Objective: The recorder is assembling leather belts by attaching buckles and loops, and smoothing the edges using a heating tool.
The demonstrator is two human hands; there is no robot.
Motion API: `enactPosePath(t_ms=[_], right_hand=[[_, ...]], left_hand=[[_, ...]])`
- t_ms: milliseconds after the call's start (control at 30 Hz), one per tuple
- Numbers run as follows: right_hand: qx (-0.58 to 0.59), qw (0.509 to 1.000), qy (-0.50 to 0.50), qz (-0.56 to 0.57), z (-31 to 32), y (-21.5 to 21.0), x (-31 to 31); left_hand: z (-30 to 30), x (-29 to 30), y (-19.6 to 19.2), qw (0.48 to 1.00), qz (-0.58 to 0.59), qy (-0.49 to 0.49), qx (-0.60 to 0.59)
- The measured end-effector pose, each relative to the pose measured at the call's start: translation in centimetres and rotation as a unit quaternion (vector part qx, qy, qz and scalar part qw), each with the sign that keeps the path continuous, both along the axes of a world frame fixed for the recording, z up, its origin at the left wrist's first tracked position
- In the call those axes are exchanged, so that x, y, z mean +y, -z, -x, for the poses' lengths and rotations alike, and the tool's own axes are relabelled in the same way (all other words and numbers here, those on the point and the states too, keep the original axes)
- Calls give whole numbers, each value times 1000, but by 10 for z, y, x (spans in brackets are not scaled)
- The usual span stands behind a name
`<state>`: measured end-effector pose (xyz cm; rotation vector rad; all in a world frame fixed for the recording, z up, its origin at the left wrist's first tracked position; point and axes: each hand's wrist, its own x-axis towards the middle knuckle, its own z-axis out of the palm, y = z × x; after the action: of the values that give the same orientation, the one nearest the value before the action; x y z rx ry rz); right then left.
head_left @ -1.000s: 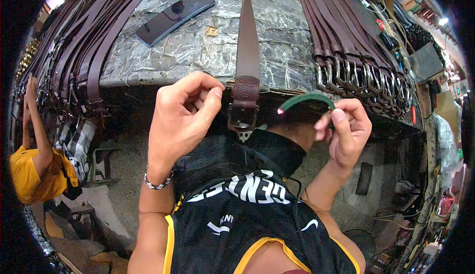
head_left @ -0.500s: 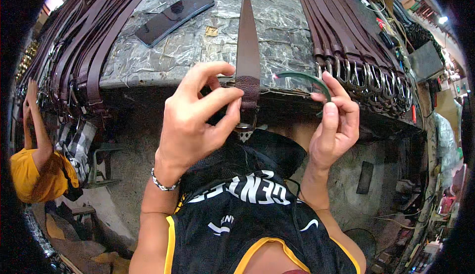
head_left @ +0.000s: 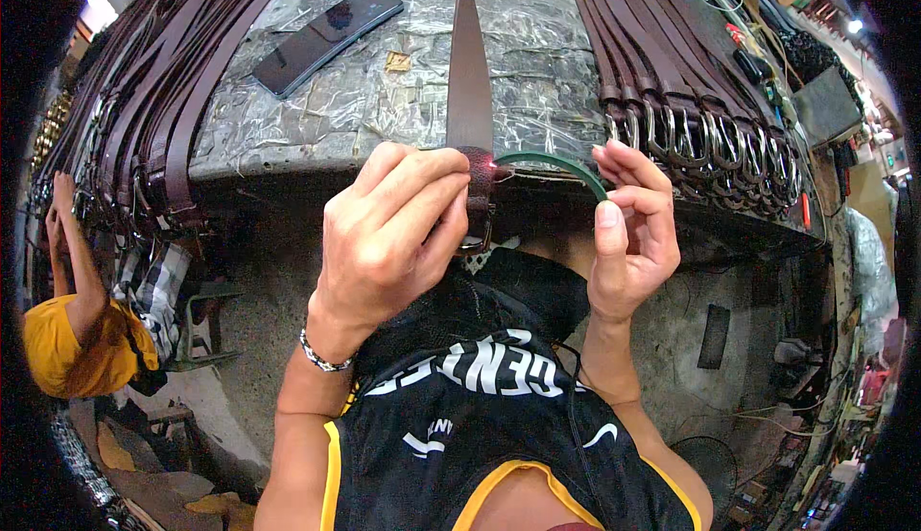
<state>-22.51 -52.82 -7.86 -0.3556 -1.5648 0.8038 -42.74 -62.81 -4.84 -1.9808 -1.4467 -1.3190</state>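
A dark brown leather belt [head_left: 470, 99] runs lengthwise over the bench, its buckle end hanging past the front edge. My left hand [head_left: 384, 229] is closed, fingertips pinching the belt's left edge near the stitched fold; the thumb tip is partly hidden. Between the thumb and fingers of my right hand [head_left: 635, 243] is a curved green piece of mosquito coil [head_left: 554, 160]. Its glowing tip meets the belt's right edge beside the fold. Below that, the metal buckle [head_left: 477, 241] shows partly behind my left hand.
Brown belts [head_left: 216, 61] lie bunched on the left, with more belts [head_left: 652, 51] and their buckles on the right. A phone [head_left: 328, 42] rests on the tape-covered bench [head_left: 403, 109]. Another person in a yellow shirt [head_left: 77, 349] is at the far left.
My right hand has moved left, bringing the coil's glowing tip to the belt's edge. My left fingers have drawn together at the belt's other edge. The belt has shifted slightly left in view.
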Motion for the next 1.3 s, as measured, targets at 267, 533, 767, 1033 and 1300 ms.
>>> enactPosePath(t_ms=[267,533,767,1033,1300], right_hand=[[-21,1000,16,-1,1,-2,-3],[-29,999,27,-7,2,-3,-4],[-23,999,24,-8,2,-4,-3],[-19,1000,-12,-9,19,-9,-4],[-32,999,2,-23,22,-4,-4]], left_hand=[[0,-1,0,1000,4,6,-18],[-1,-2,0,999,6,-3,-39],[6,-6,-4,999,-1,-7,-52],[26,-23,-12,994,59,-28,-93],[27,-23,-11,992,72,-15,-98]])
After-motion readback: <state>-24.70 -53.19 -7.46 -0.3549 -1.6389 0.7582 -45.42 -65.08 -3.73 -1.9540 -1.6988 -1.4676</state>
